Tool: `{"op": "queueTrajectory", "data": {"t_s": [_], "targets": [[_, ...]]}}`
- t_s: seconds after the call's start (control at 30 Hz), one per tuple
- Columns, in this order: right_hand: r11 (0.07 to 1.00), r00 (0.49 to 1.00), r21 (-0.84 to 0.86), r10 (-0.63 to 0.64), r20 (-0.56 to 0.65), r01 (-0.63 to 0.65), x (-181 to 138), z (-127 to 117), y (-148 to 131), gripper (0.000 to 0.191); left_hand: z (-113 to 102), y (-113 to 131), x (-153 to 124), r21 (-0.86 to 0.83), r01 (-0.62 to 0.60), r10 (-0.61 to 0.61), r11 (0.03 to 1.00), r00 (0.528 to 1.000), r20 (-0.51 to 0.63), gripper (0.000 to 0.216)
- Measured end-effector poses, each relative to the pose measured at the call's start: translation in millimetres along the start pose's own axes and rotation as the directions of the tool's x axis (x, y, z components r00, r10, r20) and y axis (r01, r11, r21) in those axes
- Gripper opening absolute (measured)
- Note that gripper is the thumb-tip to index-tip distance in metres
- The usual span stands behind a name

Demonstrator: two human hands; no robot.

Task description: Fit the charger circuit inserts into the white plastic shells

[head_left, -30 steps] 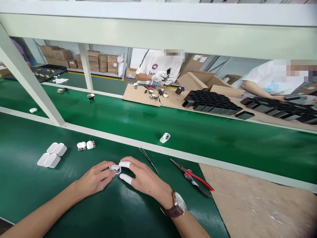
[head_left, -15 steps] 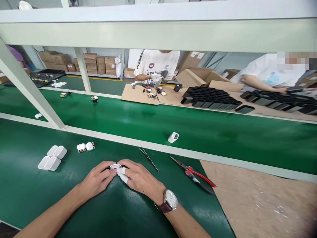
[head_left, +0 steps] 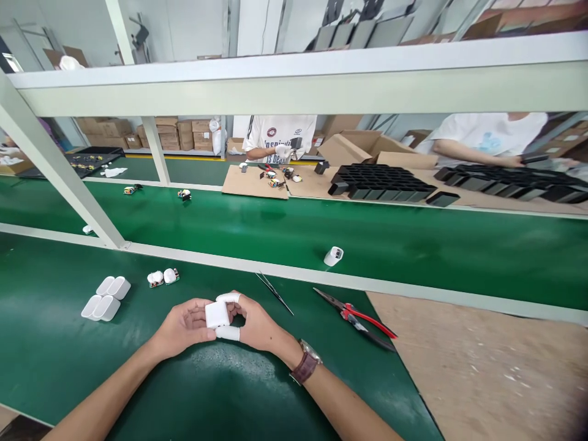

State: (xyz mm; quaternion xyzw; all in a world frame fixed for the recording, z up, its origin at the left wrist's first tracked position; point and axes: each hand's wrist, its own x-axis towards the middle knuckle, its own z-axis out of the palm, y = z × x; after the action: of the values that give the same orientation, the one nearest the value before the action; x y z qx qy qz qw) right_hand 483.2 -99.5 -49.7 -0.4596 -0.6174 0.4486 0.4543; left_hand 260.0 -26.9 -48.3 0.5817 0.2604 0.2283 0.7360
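Between my two hands is a small white plastic housing, a broad flat side showing. My left hand grips its left side, with the thumb at the lower edge and fingers behind. White finger covers are on the thumb and index finger of my right hand, which pinch the housing from above and below on its right. Left of my hands, several white open cups stand grouped on the green bench. Two small circuit boards with white lumps lie near them. Tweezers rest beyond my right hand, and red-and-black long-nose pliers lie farther right.
A green conveyor belt runs behind the bench rail and carries another white housing. A slanted metal post rises at left. Across the belt, two people work beside black cases. A wooden board lies at right.
The housing has turned from its open end facing up to a flat side facing me. My right hand has shifted its fingers to its top and bottom edges. The view has tilted up slightly.
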Motion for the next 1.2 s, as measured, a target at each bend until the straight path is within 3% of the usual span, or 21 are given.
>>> {"op": "queueTrajectory", "data": {"t_s": [0.13,0.27,0.5,1.0,1.2], "targets": [[0.908,0.988,0.391,0.116,0.103,-0.148,2,-2,9,0.067,3,6,1,0.006,0.029,-0.028,1.0,0.995,-0.092,0.049],[0.81,0.972,0.54,0.16,0.172,-0.229,3,-2,10,0.057,8,9,1,0.018,0.021,-0.019,1.0,0.997,-0.081,0.046],[0.759,0.958,0.585,0.222,0.181,-0.286,3,1,12,0.052,10,8,1,0.072,0.048,-0.041,0.996,0.994,-0.1,0.049],[0.808,0.957,0.513,0.232,0.176,-0.29,4,2,5,0.048,13,8,0,0.089,0.075,-0.066,0.993,0.993,-0.101,0.053],[0.781,0.972,0.594,0.233,0.014,-0.195,4,7,10,0.052,16,13,1,-0.066,0.092,-0.096,0.994,0.994,-0.06,0.046]]}}
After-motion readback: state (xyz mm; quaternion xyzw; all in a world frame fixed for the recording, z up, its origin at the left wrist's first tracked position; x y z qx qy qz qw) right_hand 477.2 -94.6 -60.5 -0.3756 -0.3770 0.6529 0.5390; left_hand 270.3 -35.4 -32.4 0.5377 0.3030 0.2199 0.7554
